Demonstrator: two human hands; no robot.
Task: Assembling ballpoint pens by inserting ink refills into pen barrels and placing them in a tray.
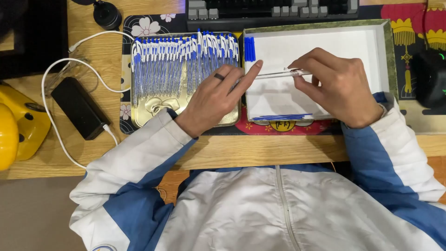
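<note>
A wooden desk (260,151) carries everything here. On it lies a dark mat with flower pattern (148,23). Left of the mat there is a black power adapter (80,108) with a white cable (51,74), and a yellow object (18,130) stands at the desk's left edge. A black keyboard (272,10) lies at the far side.
</note>
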